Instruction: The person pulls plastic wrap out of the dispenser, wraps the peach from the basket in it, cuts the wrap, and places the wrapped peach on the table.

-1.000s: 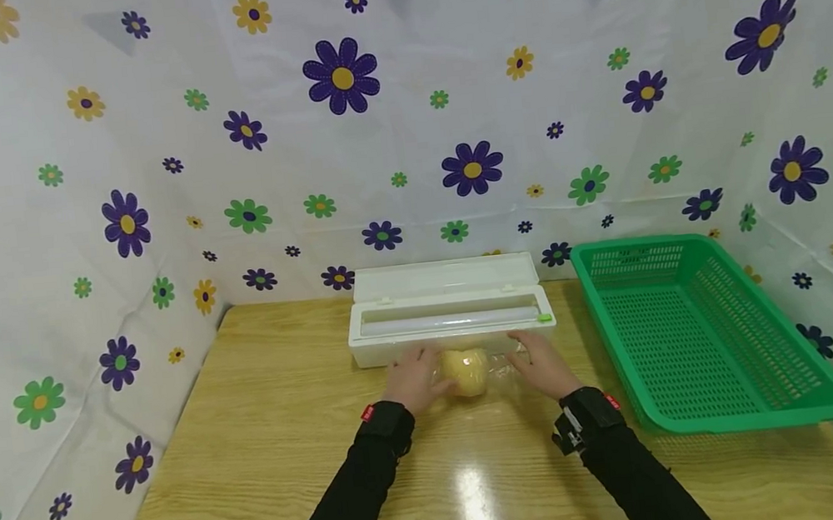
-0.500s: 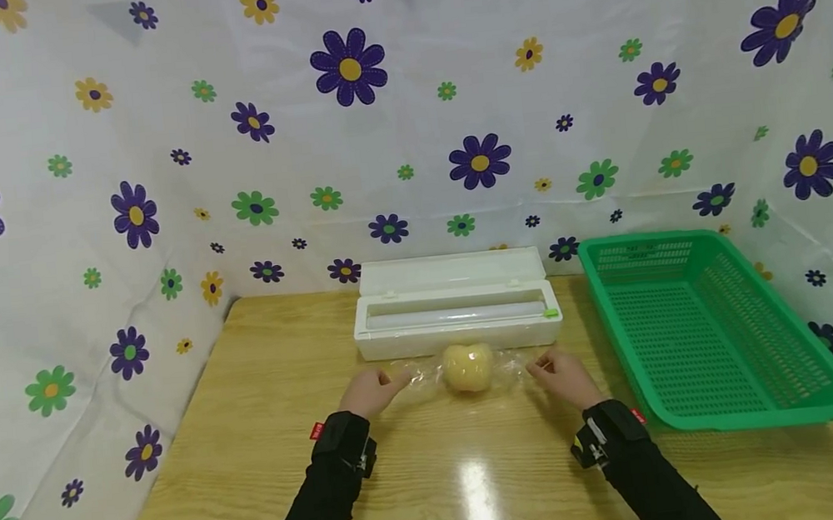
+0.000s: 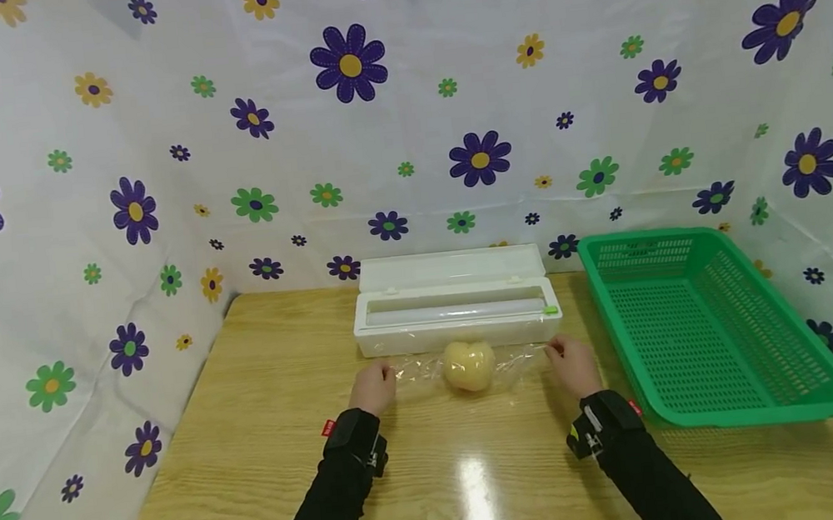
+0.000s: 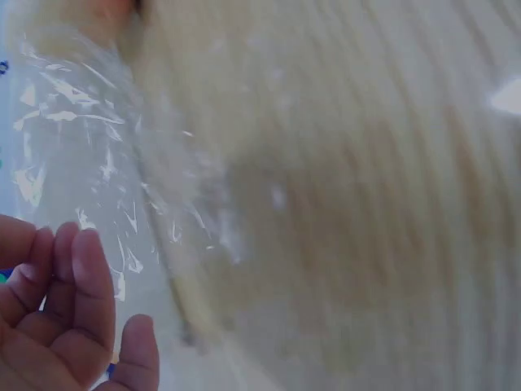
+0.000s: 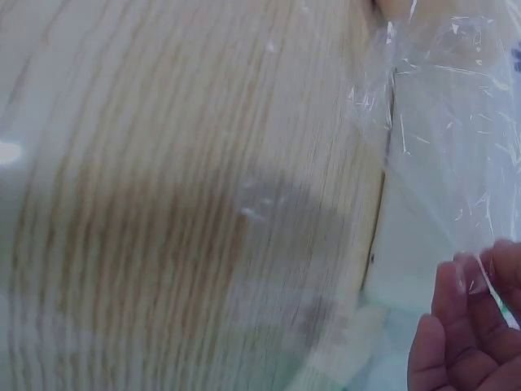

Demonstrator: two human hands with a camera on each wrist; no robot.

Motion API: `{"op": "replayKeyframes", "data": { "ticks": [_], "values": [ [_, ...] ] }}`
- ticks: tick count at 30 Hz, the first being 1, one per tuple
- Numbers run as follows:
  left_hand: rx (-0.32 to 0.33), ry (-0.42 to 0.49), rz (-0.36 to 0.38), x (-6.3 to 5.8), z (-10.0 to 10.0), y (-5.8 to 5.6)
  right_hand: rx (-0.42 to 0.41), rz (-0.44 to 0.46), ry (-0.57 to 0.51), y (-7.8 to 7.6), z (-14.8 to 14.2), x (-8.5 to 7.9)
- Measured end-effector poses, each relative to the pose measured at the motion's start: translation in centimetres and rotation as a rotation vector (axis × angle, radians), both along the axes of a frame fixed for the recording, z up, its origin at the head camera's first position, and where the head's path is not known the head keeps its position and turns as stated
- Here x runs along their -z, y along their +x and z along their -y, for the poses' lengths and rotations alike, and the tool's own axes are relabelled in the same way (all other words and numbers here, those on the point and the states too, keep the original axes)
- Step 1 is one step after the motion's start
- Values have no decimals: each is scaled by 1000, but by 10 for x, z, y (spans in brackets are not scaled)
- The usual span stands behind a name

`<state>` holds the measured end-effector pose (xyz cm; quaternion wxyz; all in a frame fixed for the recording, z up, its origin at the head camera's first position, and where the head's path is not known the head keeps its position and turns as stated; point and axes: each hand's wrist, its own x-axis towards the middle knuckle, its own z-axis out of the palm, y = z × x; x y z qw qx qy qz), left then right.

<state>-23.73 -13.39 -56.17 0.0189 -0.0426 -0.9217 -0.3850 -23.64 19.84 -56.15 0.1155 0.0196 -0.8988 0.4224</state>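
Observation:
A pale yellow, apple-shaped fruit [image 3: 469, 366] sits at the middle of the work area under clear cling film [image 3: 415, 368]. My left hand [image 3: 373, 388] pinches the film's left edge between thumb and fingertips. At the other side my right hand [image 3: 573, 365] pinches the right edge, so the film spans both hands across the fruit. Crinkles in the stretched film [image 4: 98, 163] show in the left wrist view, running up from the fingertips. In the right wrist view, the film [image 5: 456, 163] rises likewise from the pinching fingers.
Right behind the fruit stands a white cling film dispenser [image 3: 460, 338], its lid [image 3: 451, 268] up and a film roll [image 3: 459, 312] inside. A green slider [image 3: 550, 310] is on its right end. The green plastic basket [image 3: 758, 414] stands to the right on the wooden table [image 3: 268, 442].
Both hands have drawn apart from beside the fruit and now grip the film's two edges, pulling it wider and flatter. The fruit stays about where it was.

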Motion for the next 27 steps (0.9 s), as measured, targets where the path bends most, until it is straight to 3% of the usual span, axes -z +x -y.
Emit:
{"op": "replayKeyframes", "data": {
  "ticks": [2,5,6,7,9,10,11,13,14,17,18,20,22,25,27],
  "values": [
    [4,17,-77,29,11,-12,16,-67,-5,-21,-14,39],
    [-22,28,-55,48,18,-20,18,-113,-42,-53,-34,97],
    [-29,26,-52,42,18,-17,33,-126,-37,-64,-40,117],
    [-47,29,-14,41,17,-17,29,-80,-45,-65,-41,118],
    [-79,12,98,6,9,-2,-4,-89,-120,-66,-43,119],
    [-75,5,104,-3,9,3,-12,-116,-154,-64,-41,116],
    [-80,3,118,-16,6,9,-13,-72,-181,-57,-35,99],
    [-83,3,143,-30,4,15,-16,6,-237,-39,-22,60],
    [-80,-2,137,-34,4,16,-8,18,-273,-30,-15,43],
    [-85,-17,139,-36,3,14,50,185,-357,-3,8,-15],
    [-87,-25,136,-34,4,11,56,193,-409,2,13,-26],
    [-103,-49,123,-30,5,6,88,208,-496,6,19,-40],
    [-140,-36,122,-31,3,3,111,167,-517,5,20,-45],
    [-218,15,92,-37,0,-4,157,112,-428,1,17,-47],
    [-235,74,-26,-16,0,-24,174,61,-322,-2,13,-45]
  ]
}}
